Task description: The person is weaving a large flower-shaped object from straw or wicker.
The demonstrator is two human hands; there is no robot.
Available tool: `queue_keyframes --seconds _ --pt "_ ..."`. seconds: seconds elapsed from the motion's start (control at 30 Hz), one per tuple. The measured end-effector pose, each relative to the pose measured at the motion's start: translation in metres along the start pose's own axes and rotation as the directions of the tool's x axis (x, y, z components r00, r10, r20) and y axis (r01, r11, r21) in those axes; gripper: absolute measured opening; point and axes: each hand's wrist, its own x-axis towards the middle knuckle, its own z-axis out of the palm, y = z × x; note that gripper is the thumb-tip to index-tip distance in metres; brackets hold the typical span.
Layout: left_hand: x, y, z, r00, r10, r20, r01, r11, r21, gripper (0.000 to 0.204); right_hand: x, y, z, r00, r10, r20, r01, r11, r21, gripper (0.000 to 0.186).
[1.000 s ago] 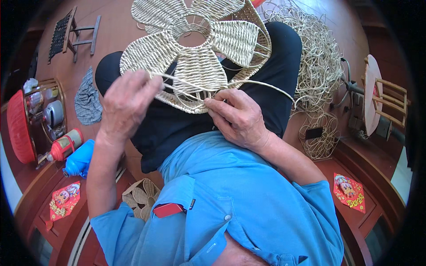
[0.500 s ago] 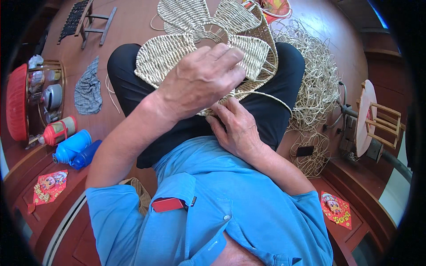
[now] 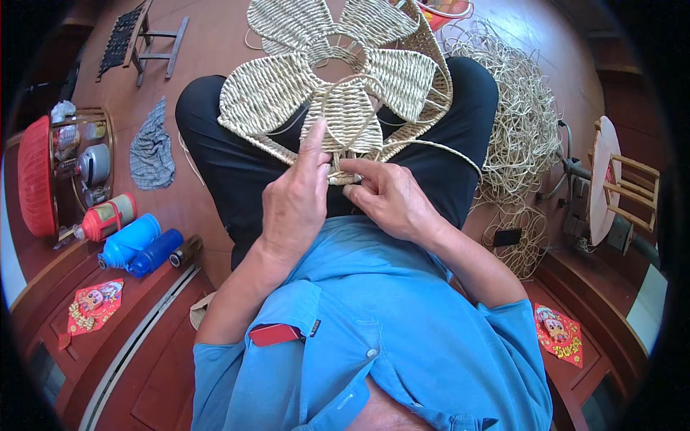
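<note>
Left hand (image 3: 296, 205) and right hand (image 3: 397, 195) at the near edge of a woven flower piece (image 3: 342, 118), over the lap (image 3: 244, 172): left forefinger extended, other fingers curled, any hold indeterminable; right thumb and forefinger closed on the edge. Red cards (image 3: 95, 305), either side: yellow lettering (image 3: 568, 351).

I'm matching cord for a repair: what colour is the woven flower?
The woven flower is pale straw-beige; the head view shows it best.

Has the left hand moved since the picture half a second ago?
Yes. Judged against the heap of pale cord, the left hand has moved leftward and back toward the blue shirt, uncovering the woven flower's bottom petal.
</note>
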Motion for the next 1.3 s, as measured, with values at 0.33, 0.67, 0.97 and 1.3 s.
queue_keyframes --seconds 0.33,0.67,0.97,1.3 --pt "0.012 0.005 0.009 0.976 -0.201 0.078 0.21 0.969 -0.13 0.073 0.008 0.012 -0.004 0.989 0.009 0.15 -0.018 0.998 0.061 0.056" --pt "-0.016 0.013 0.019 0.951 -0.293 -0.094 0.212 0.845 -0.492 0.042 -0.009 0.025 0.026 0.97 -0.215 -0.116 0.199 0.971 -0.133 0.043" --pt "-0.019 -0.001 -0.021 0.884 -0.39 0.26 0.361 0.213 -0.908 0.026 -0.01 0.032 0.033 0.949 -0.274 -0.158 0.257 0.959 -0.123 0.044" --pt "-0.041 -0.106 -0.127 0.505 -0.861 0.062 0.338 0.131 -0.932 0.018 -0.009 0.032 0.04 0.785 -0.515 -0.344 0.421 0.851 -0.313 0.035"
